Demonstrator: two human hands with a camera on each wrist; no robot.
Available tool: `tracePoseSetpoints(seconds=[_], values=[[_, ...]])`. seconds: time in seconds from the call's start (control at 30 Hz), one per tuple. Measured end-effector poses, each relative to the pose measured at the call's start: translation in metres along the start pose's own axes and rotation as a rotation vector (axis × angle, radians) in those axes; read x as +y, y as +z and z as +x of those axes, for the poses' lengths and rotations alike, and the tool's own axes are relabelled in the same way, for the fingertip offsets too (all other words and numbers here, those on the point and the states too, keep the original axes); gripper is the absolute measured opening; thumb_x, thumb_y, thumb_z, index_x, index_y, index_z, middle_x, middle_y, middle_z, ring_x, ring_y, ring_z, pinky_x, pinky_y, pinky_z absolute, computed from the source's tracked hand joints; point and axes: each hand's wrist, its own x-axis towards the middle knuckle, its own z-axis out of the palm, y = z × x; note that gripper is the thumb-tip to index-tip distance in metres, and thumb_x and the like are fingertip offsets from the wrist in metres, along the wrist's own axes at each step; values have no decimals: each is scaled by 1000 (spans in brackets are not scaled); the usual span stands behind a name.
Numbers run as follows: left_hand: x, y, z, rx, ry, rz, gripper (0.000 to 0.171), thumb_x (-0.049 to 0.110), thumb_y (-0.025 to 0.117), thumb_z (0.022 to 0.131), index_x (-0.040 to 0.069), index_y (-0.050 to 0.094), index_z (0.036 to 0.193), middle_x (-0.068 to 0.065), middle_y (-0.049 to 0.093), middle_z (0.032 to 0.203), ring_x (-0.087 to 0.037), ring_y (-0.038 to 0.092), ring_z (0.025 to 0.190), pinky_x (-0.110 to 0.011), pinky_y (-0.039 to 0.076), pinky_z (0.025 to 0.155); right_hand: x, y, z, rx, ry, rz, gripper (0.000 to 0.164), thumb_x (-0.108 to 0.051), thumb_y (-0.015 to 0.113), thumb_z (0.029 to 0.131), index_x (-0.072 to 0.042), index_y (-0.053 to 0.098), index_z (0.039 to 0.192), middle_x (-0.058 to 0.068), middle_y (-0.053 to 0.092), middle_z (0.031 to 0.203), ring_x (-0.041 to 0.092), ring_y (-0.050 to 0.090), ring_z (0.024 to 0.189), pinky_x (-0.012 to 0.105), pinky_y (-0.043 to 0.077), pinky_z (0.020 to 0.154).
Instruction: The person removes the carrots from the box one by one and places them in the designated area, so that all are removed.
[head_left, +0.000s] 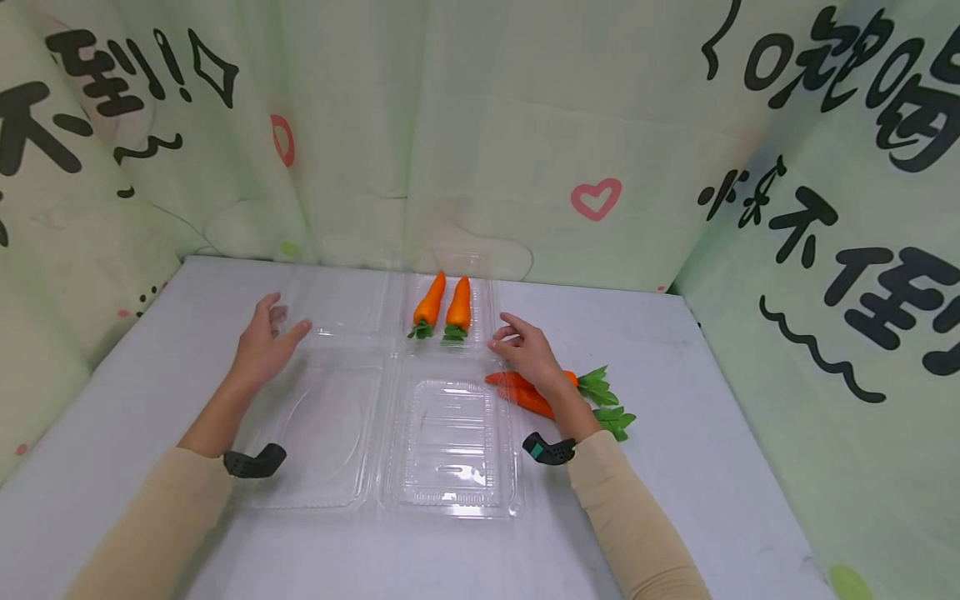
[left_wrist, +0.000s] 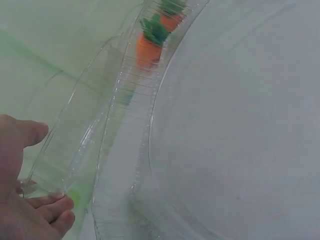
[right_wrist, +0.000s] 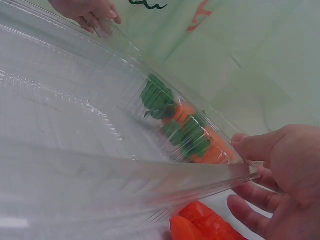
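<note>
Clear plastic containers (head_left: 450, 492) lie open on the table, with lengthwise and crosswise seams. Two orange toy carrots (head_left: 457, 308) with green tops lie in the far right section. My left hand (head_left: 266, 342) is at the far left edge; in the left wrist view its fingers curl at a clear plastic corner while the thumb stands over the rim. At the right edge, my right hand (head_left: 528, 350) holds a plastic corner between thumb and fingers, close to the carrots. Two loose carrots (head_left: 528, 400) lie under my right forearm, partly hidden.
A white table (head_left: 660, 500) carries everything. Pale green printed curtains (head_left: 487, 125) hang behind it and along both sides. Dark wrist cameras (head_left: 551, 450) sit on both wrists.
</note>
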Motion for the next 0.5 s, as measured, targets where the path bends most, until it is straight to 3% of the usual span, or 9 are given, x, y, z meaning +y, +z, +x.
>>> tracePoseSetpoints(seconds=[0.5], values=[[-8,3,1,-98,-103,81,81,49,42,99,3,6,154,-29,18,156,-49,19,143,-66,25,111,-1,0,-1,-1,1,-9,64,-28,63,94,-20,34,151,5,57,119,22,54,102,17,52,78]])
